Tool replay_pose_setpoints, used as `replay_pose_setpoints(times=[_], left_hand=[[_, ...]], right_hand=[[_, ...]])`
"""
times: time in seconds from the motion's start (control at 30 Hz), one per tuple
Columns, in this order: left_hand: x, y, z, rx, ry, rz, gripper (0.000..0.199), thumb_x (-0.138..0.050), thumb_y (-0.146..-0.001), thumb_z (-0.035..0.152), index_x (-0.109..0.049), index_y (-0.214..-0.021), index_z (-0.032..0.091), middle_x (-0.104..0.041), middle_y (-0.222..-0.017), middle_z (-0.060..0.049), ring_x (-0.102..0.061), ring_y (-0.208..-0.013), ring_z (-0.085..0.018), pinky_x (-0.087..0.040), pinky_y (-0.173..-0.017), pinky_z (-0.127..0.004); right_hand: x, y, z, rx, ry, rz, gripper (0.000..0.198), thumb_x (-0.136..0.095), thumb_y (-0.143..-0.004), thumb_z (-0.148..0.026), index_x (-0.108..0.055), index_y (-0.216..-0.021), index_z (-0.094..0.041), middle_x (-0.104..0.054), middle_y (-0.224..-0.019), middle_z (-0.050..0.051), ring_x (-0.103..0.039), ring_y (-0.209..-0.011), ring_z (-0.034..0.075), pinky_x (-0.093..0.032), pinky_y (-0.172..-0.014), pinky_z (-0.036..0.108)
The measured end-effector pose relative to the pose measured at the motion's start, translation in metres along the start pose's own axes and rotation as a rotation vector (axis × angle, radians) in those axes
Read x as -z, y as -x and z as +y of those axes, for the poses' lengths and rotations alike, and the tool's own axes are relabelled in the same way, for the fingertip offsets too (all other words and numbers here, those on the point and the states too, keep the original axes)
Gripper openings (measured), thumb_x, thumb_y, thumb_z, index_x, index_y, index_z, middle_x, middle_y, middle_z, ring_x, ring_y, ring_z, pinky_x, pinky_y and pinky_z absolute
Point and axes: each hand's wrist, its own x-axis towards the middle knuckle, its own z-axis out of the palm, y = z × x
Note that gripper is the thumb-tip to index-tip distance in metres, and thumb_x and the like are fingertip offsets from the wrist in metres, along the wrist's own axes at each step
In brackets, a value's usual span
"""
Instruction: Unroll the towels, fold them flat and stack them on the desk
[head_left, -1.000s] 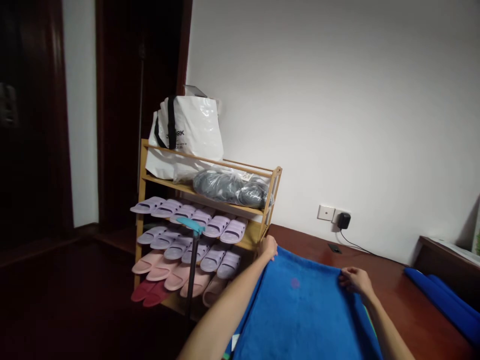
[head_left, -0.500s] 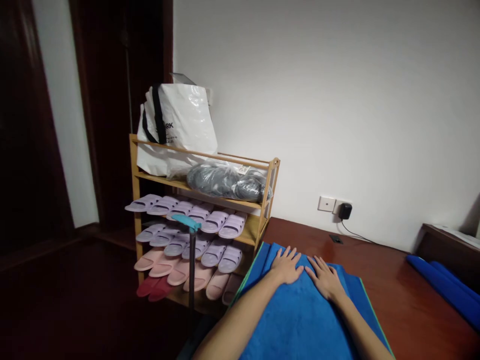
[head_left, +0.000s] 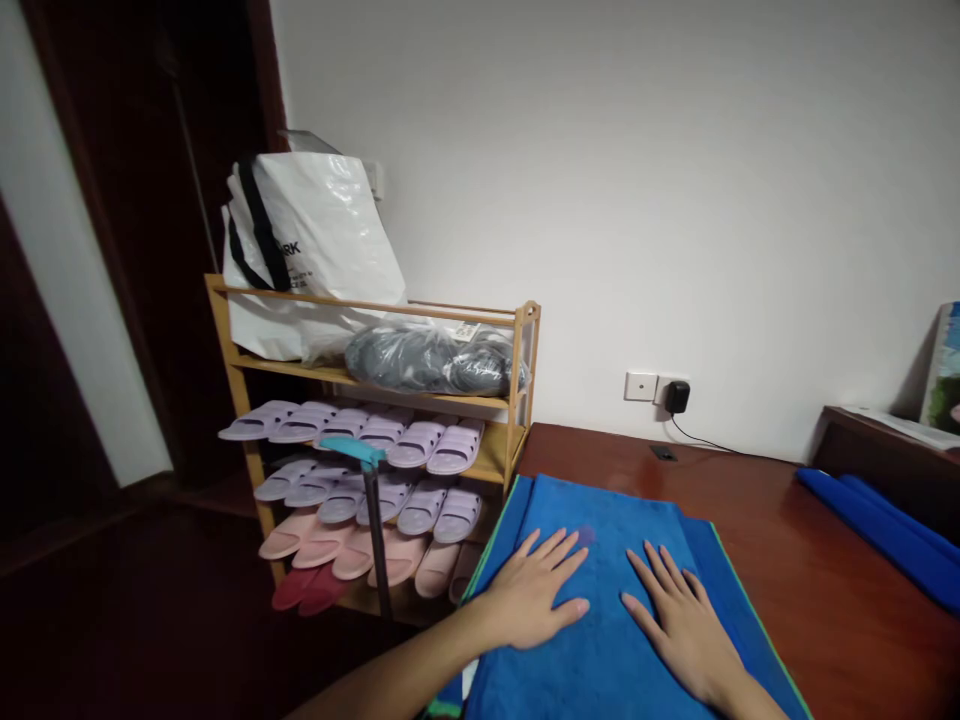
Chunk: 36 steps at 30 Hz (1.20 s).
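Observation:
A blue towel [head_left: 600, 660] with green edging lies folded in layers on the reddish-brown table [head_left: 817, 590]. On its left half rests my left hand [head_left: 531, 592], palm down with the fingers spread. My right hand [head_left: 679, 618] lies flat on the right half, its fingers also apart. Nothing is held in either hand. The towel's far edge shows beyond both sets of fingertips, and its lower layers stick out at the left and right sides.
Left of the table stands a wooden shoe rack [head_left: 523, 400] with rows of slippers [head_left: 454, 445], a white bag [head_left: 322, 230] and plastic-wrapped grey things [head_left: 435, 357]. A blue-topped pole [head_left: 375, 540] rises before it. Folded blue cloth [head_left: 885, 535] lies at right; a black plug [head_left: 677, 397] trails a cord.
Both hands have moved back toward me from near the towel's far edge and are farther apart. The towel's top layer looks flatter at that edge. The view has turned slightly right.

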Motion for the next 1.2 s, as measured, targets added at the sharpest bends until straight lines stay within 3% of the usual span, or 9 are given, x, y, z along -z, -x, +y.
replay_pose_setpoints(times=[0.5, 0.6, 0.7, 0.8, 0.93, 1.03, 1.2], left_hand=[[-0.005, -0.067, -0.045, 0.048, -0.077, 0.033, 0.06, -0.029, -0.094, 0.06, -0.026, -0.145, 0.03, -0.02, -0.153, -0.003, -0.017, -0.14, -0.023, -0.015, -0.111, -0.049], [0.0, -0.065, -0.032, 0.1, -0.114, 0.034, 0.055, -0.032, -0.095, 0.055, -0.033, -0.143, 0.028, -0.027, -0.151, -0.004, -0.022, -0.138, -0.025, -0.016, -0.11, -0.049], [-0.001, -0.046, -0.007, 0.173, -0.137, 0.067, 0.051, -0.028, -0.098, 0.047, -0.034, -0.143, 0.023, -0.027, -0.151, -0.009, -0.021, -0.138, -0.029, -0.016, -0.109, -0.053], [-0.008, -0.011, 0.019, 0.087, -0.099, 0.052, 0.055, -0.026, -0.097, 0.051, -0.024, -0.147, 0.026, -0.022, -0.153, -0.006, -0.018, -0.139, -0.027, -0.017, -0.11, -0.049], [-0.016, 0.025, 0.037, -0.014, -0.082, 0.082, 0.055, -0.025, -0.097, 0.055, -0.02, -0.147, 0.032, -0.02, -0.154, -0.002, -0.015, -0.14, -0.024, -0.011, -0.111, -0.049], [-0.017, 0.022, 0.033, 0.004, -0.088, 0.105, 0.053, -0.027, -0.096, 0.054, -0.024, -0.146, 0.033, -0.022, -0.153, -0.001, -0.017, -0.14, -0.024, -0.012, -0.111, -0.049], [-0.017, -0.016, 0.006, 0.016, -0.095, 0.11, 0.054, -0.03, -0.095, 0.054, -0.027, -0.145, 0.033, -0.023, -0.153, -0.002, -0.017, -0.14, -0.023, -0.011, -0.111, -0.048]], right_hand=[[-0.005, -0.083, 0.029, 0.07, 0.051, 0.031, 0.066, -0.02, -0.086, -0.067, -0.031, -0.142, -0.032, -0.025, -0.15, 0.004, -0.018, -0.14, 0.023, -0.022, -0.11, 0.047], [0.005, -0.077, 0.022, 0.031, 0.071, 0.077, 0.061, -0.022, -0.091, -0.057, -0.039, -0.139, -0.022, -0.03, -0.148, 0.01, -0.021, -0.139, 0.025, -0.02, -0.11, 0.046], [0.008, -0.051, 0.01, -0.004, 0.083, 0.124, 0.059, -0.021, -0.093, -0.046, -0.039, -0.138, -0.012, -0.028, -0.148, 0.015, -0.02, -0.139, 0.026, -0.017, -0.111, 0.045], [0.002, -0.007, -0.001, 0.008, 0.068, 0.102, 0.063, -0.024, -0.091, -0.056, -0.036, -0.14, -0.02, -0.03, -0.148, 0.01, -0.026, -0.137, 0.024, -0.026, -0.109, 0.043], [-0.01, 0.036, -0.007, 0.085, 0.011, 0.09, 0.06, -0.023, -0.089, -0.062, -0.025, -0.143, -0.035, -0.02, -0.151, -0.003, -0.016, -0.14, 0.021, -0.022, -0.112, 0.044], [-0.012, 0.033, -0.002, 0.092, -0.004, 0.08, 0.06, -0.021, -0.089, -0.062, -0.023, -0.143, -0.036, -0.017, -0.151, -0.003, -0.015, -0.14, 0.021, -0.02, -0.112, 0.045], [-0.009, -0.013, 0.012, 0.085, 0.005, 0.041, 0.064, -0.017, -0.088, -0.064, -0.025, -0.143, -0.033, -0.016, -0.152, -0.002, -0.013, -0.141, 0.019, -0.018, -0.112, 0.043]])
